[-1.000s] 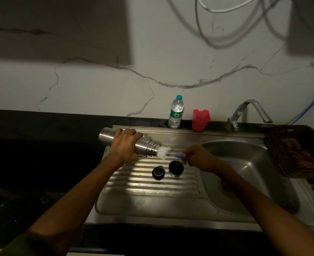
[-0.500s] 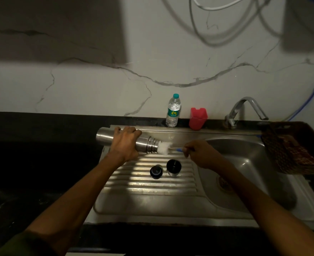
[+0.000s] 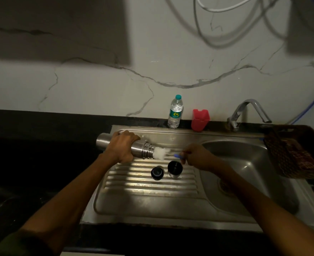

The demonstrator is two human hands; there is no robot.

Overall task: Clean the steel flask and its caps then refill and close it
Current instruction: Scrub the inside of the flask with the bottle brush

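My left hand (image 3: 122, 149) wrapped around the steel flask (image 3: 115, 146) lying sideways at the drainboard's (image 3: 148, 198) back edge, right hand (image 3: 197, 157) pinching the bottle brush (image 3: 163, 153) at its mouth, two caps (image 3: 174, 168) just in front

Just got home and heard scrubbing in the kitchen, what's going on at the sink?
A person is cleaning a steel flask over the sink's draining board. The left hand grips the flask on its side, and the right hand holds a blue-handled bottle brush whose white bristles sit at the flask's mouth. The two caps stand apart on the board, off the flask. Refilling and closing are not yet done.
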